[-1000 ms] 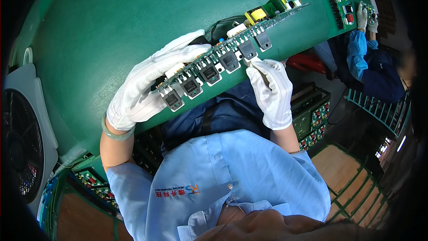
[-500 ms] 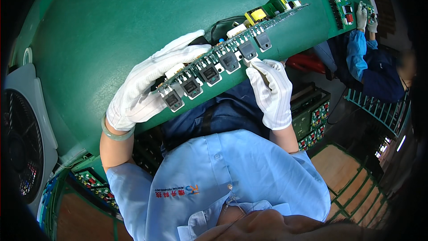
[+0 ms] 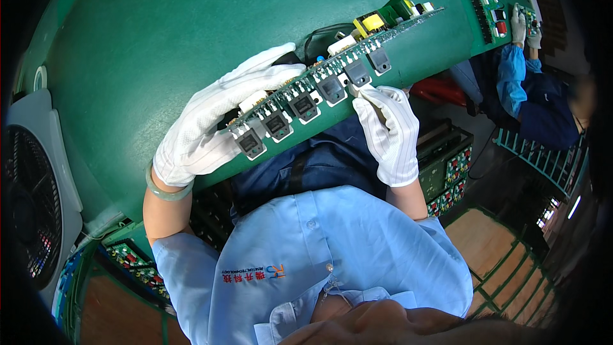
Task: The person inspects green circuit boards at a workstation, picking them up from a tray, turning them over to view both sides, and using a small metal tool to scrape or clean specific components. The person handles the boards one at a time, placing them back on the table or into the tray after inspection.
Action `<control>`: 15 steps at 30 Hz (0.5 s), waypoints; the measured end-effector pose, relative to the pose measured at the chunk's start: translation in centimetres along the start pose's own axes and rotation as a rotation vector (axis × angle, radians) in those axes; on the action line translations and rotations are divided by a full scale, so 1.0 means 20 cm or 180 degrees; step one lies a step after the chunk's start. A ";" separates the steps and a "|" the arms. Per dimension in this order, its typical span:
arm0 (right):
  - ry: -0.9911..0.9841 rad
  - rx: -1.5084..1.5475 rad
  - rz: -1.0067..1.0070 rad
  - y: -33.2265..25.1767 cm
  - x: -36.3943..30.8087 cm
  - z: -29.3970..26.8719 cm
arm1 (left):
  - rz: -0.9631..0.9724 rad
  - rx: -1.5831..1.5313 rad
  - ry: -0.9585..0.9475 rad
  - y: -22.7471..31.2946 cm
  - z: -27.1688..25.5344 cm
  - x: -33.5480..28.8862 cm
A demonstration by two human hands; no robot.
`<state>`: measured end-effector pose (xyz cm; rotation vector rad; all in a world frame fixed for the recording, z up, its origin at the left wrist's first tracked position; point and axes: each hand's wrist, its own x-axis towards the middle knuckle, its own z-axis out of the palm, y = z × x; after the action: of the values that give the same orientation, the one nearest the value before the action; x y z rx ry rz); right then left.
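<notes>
My left hand [image 3: 203, 124], in a white glove, grips a long green circuit board [image 3: 412, 23] by its left part, fingers over the far side and thumb underneath. The board is tilted up on its edge above the table. Along its near edge stick out several flat black transistors [image 3: 305, 107] with metal legs. My right hand [image 3: 393, 134], also gloved in white, is closed in a pinch at the lower end of one transistor [image 3: 358, 72], second from the right. Whether a small piece lies between those fingertips is hidden. A yellow transformer [image 3: 372, 23] sits on the board's far side.
The green table [image 3: 159, 32] spreads out beyond the board. On the left stands a white fan [image 3: 48, 172]. More circuit boards [image 3: 488, 6] lie at the far right, where a co-worker's gloved hands [image 3: 520, 24] hold another board. A rack [image 3: 447, 160] with boards is below the table.
The board has shifted very slightly to the right and tipped a little. Both hands stay almost in place, the right one still pinching at the same transistor.
</notes>
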<state>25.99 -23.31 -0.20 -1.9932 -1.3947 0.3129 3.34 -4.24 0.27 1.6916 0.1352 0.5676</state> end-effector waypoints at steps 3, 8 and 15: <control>0.0025 -0.0017 -0.0003 0.01 0.00 0.00 | -0.0031 -0.0006 -0.0009 0.00 0.00 0.00; 0.0624 -0.0031 0.0428 0.06 0.00 0.00 | -0.0027 -0.0013 -0.0036 0.00 -0.02 0.00; 0.0393 -0.0385 -0.0270 0.13 0.02 -0.04 | 0.0133 -0.0119 0.0031 0.01 -0.01 0.01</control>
<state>28.49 -23.73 -1.20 -2.0070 -1.4441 0.0674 3.30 -3.99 0.48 1.6586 0.0959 0.6063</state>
